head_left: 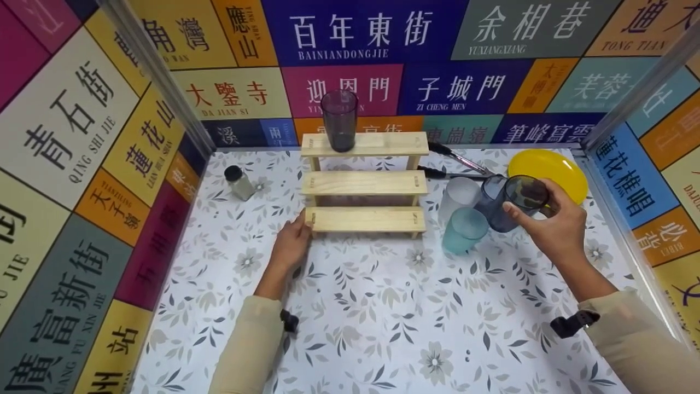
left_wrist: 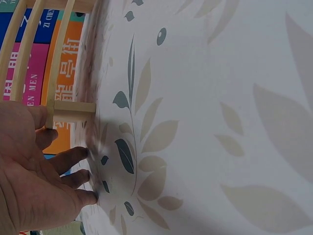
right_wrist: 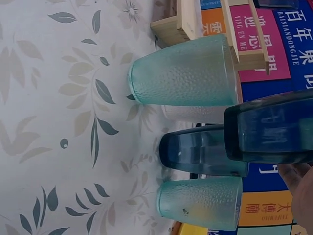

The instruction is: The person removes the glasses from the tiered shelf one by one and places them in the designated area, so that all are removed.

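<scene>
My right hand [head_left: 558, 224] grips a dark blue-grey drinking glass [right_wrist: 274, 129], raised above the table. Close by on the table stand a second dark blue glass [right_wrist: 203, 151], a teal textured glass [head_left: 465, 232] and a frosted clear glass [head_left: 458, 194]. Another teal glass [right_wrist: 200, 203] shows in the right wrist view. With thumb and forefinger, my left hand [head_left: 291, 243] pinches the left end of the lowest step of a three-step wooden rack [head_left: 365, 219]; its other fingers are spread near the table. A tall dark purple glass [head_left: 340, 123] stands on the top step.
A yellow oval dish [head_left: 552, 172] lies at the back right. Black-handled utensils [head_left: 465, 164] lie behind the glasses. Left of the rack is a small jar with a black lid [head_left: 239, 183]. Sign-covered walls [head_left: 350, 33] enclose the floral-patterned table [head_left: 372, 328] at back and sides.
</scene>
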Motion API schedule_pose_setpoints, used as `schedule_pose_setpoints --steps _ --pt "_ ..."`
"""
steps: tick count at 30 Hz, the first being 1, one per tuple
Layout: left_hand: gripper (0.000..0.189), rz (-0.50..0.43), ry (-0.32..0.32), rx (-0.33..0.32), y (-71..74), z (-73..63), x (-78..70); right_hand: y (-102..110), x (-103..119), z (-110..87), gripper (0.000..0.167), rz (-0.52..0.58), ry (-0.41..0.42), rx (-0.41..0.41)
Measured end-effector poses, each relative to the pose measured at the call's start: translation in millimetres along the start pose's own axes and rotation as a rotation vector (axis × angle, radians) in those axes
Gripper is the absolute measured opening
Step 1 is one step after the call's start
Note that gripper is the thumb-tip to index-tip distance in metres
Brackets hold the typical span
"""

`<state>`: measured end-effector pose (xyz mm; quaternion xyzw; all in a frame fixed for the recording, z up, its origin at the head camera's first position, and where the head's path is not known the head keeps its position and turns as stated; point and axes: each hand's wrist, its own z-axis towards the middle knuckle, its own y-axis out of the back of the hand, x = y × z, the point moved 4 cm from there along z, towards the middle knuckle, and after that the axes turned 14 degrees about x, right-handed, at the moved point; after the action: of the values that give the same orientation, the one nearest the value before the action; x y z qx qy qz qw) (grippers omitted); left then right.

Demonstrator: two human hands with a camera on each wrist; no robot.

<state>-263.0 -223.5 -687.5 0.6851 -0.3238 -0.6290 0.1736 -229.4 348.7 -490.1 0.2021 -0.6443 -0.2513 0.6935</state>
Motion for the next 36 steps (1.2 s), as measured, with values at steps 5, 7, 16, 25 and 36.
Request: schedule_pose_setpoints --steps 5,7,16,25,36 --pt "0.073 -0.003 -0.008 0.002 -0.4 1.0 1.3 -4 -10 -4.1 0.081 0.007 -0.010 0.001" --pt "0.073 -0.012 -0.008 0.008 -0.3 0.6 0.9 -6 -14 -5.8 0.083 0.005 -0.020 0.010" --pt "0.066 -0.041 -0.001 -0.004 5.3 -9.8 -14.2 -18 -33 -10.7 0.080 0.015 -0.063 0.025" --pt "0.068 -0.077 0.026 0.014 4.8 -8.6 -12.0 -30 -52 -11.1 0.085 0.003 -0.107 0.062" --pt "0.067 -0.079 0.032 0.010 12.7 -20.3 -31.5 -43 -70 -11.0 0.082 0.035 -0.097 0.091"
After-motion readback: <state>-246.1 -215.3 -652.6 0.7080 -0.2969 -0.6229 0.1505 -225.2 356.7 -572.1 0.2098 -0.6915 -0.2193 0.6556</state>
